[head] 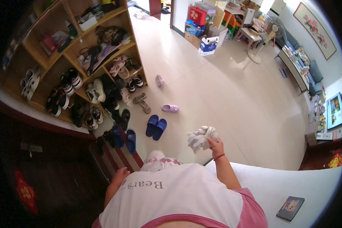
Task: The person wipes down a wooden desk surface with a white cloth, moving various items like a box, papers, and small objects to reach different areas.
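My right hand (216, 147) is closed around a crumpled grey-white cloth (202, 138), held out over the tiled floor. A reddish bead bracelet (219, 157) circles that wrist. My left hand (120, 175) hangs low beside my white shirt (176, 193), with nothing visible in it and its fingers slightly apart. Before me on the floor lie a pair of blue slide sandals (156, 127). Two lilac clogs, one nearer (170, 108) and one farther (159, 81), rest apart from each other. Brown sandals (142, 102) lie close to the shelf.
A wooden shoe cabinet (135, 47) full of shoes and bags stands at the left. More blue slides (131, 141) sit by a dark door (59, 176). At right is a white surface (253, 182) bearing a dark flat case (290, 208). Boxes (195, 28) and a standing fan (254, 56) are farther off.
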The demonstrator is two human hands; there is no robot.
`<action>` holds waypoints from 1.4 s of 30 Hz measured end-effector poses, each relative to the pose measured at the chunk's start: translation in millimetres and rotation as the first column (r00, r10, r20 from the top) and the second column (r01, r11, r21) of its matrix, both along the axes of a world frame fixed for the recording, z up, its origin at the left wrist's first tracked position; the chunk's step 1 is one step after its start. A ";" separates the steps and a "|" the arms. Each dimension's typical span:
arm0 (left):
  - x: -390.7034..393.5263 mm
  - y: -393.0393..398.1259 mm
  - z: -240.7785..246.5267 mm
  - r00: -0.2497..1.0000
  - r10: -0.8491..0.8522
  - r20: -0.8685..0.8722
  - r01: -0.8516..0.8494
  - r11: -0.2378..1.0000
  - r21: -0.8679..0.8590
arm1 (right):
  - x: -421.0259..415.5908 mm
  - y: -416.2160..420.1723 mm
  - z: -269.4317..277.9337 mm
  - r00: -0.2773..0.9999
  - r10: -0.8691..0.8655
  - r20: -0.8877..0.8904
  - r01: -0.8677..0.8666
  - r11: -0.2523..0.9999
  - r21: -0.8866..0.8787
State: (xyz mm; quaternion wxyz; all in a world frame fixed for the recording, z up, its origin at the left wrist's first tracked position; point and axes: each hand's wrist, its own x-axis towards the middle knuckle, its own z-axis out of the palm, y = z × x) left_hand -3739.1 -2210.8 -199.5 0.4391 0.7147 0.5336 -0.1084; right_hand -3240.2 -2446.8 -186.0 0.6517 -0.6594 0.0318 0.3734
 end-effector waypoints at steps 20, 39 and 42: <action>484.0 315.2 -69.9 0.914 -0.260 0.310 0.281 0.959 -0.024 | 311.0 26.5 63.6 0.794 -0.183 0.580 0.502 0.736 -0.454; 909.8 471.3 114.4 0.871 -0.485 0.083 0.482 0.875 0.056 | 725.1 366.4 14.1 0.983 -0.040 -0.181 0.087 0.961 0.261; 916.4 494.7 128.9 0.955 -0.284 0.088 0.286 0.958 -0.014 | 750.2 490.6 36.0 0.944 0.239 -0.229 -0.120 0.891 0.437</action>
